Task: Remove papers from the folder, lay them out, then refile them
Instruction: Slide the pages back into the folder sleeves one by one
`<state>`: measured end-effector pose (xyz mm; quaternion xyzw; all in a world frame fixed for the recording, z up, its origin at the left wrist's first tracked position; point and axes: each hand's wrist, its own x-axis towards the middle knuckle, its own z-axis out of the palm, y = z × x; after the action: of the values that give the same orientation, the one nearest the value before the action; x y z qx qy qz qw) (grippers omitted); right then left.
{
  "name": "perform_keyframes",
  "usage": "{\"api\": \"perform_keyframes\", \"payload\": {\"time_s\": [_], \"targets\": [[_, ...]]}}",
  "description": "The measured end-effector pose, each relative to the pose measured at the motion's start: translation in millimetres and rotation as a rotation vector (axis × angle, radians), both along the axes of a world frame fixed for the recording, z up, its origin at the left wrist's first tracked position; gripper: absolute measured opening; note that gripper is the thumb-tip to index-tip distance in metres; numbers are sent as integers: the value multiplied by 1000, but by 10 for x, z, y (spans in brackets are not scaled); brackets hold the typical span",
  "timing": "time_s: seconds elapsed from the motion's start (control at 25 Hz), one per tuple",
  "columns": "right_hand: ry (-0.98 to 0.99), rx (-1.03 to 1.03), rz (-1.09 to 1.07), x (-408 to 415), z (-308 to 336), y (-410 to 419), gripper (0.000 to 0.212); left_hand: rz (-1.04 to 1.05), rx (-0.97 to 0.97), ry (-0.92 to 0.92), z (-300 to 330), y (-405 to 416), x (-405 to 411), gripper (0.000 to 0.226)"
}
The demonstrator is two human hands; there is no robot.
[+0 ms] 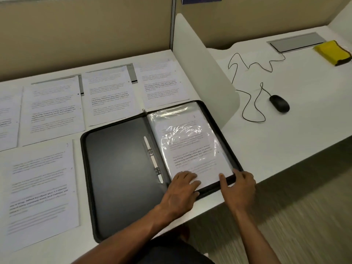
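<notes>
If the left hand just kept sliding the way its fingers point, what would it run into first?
The left hand lies flat on the plastic sleeve, fingers pointing up the page. It would likely meet only more sleeve, then the folder rim at the far edge.

The folder [118,168] is matt black with a metal clip [153,159]; its plastic sleeve [188,141] is glossy and crinkled. Papers [53,109] are matt on the smooth white table [285,130].

Office cubicle: desk divider [202,60], mouse [279,106].
</notes>
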<state>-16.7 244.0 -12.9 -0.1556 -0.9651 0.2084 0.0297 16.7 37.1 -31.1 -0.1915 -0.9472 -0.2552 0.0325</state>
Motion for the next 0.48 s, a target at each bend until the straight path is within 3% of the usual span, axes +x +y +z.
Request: {"api": "perform_keyframes", "payload": {"time_s": [0.12, 0.28, 0.48], "targets": [[93, 12, -2, -63, 34, -51, 39, 47, 124, -82, 70, 8, 21, 38], [185, -213, -43, -93, 40, -44, 37, 230, 308, -158, 187, -1, 69, 37], [351, -317, 30, -123, 124, -38, 18, 435, 344, -144, 307, -67, 159, 34]]}}
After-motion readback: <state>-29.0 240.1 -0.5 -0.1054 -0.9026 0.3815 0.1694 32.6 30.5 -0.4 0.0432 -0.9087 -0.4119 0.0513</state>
